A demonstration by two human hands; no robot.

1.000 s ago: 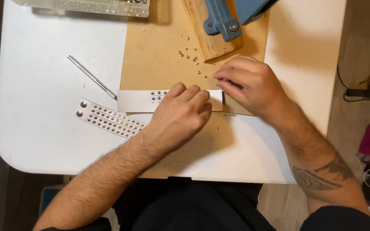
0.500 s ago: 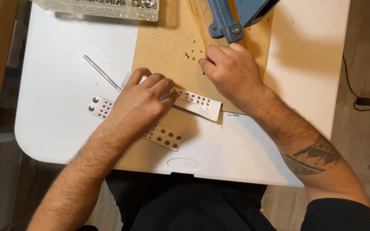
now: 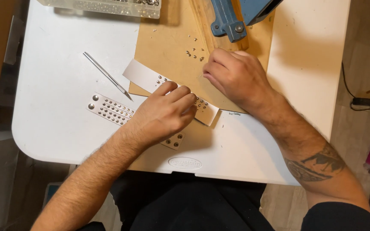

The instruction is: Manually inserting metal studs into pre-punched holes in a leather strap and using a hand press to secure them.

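Observation:
My left hand [image 3: 165, 112] lies flat with its fingertips pressing on a white studded strip [image 3: 144, 75] that slants across the brown board [image 3: 168, 47]. A second white strip [image 3: 110, 109], covered with rows of metal studs, runs under that hand's wrist. My right hand [image 3: 236, 77] hovers over the board with its fingers curled together beside several loose small studs [image 3: 195, 54]; whether it pinches one is hidden. A thin metal awl [image 3: 106, 75] rests on the white table [image 3: 52, 119] left of the strips.
A blue metal press [image 3: 236, 17] stands at the back on a wooden base. A clear plastic box of small metal parts [image 3: 103, 6] sits at the table's far edge. Dark cables lie on the floor at right.
The studded strip has slid and tilted under my left hand. My right hand has left the strip and moved up toward the loose studs near the press.

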